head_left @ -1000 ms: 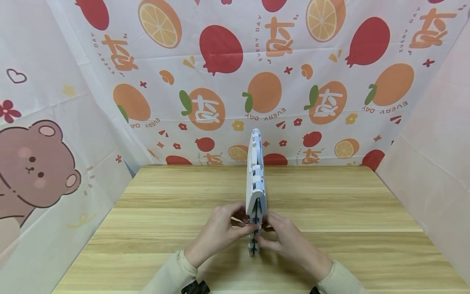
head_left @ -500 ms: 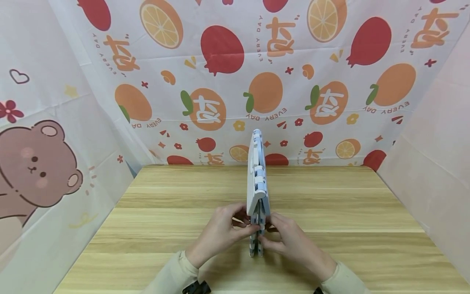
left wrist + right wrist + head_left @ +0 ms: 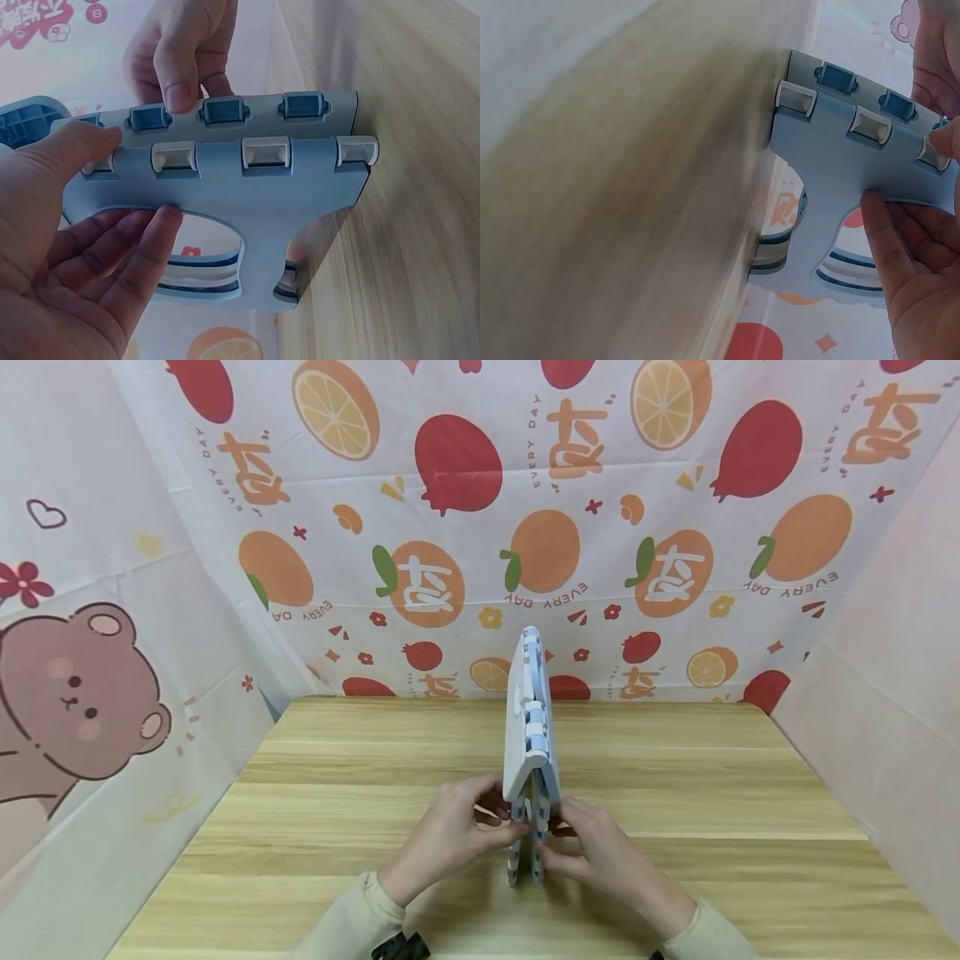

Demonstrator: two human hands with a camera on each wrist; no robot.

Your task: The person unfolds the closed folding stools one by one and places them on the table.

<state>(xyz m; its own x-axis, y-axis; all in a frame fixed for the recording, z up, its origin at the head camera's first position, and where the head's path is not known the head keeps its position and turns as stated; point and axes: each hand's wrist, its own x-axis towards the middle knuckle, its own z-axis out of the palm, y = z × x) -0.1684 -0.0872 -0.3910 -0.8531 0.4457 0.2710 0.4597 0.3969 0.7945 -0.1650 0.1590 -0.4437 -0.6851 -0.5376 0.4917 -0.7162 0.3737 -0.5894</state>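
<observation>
A folding plastic step stool [image 3: 534,727], white and light blue, stands on edge at the middle of the table, its hinged side panels slightly parted. My left hand [image 3: 453,831] pinches the near edge of its left leg panel [image 3: 262,195], thumb on the hinge edge and fingers at the oval cutout. On the other side, my right hand [image 3: 611,856] grips the right leg panel [image 3: 817,161] likewise, fingers at that panel's cutout. A narrow gap shows between the two panels, with white and blue hinge knuckles along their edges. The stool's far side is hidden.
The wood-grain table [image 3: 360,760] extends around the stool. A fruit-print cloth [image 3: 465,560] hangs behind it. More cloth walls stand at the left, with a printed bear [image 3: 82,693], and at the right [image 3: 885,677].
The two leg panels have spread further apart, and the gap between them has widened. My right hand has shifted slightly right with its panel, while the left hand stays nearly still.
</observation>
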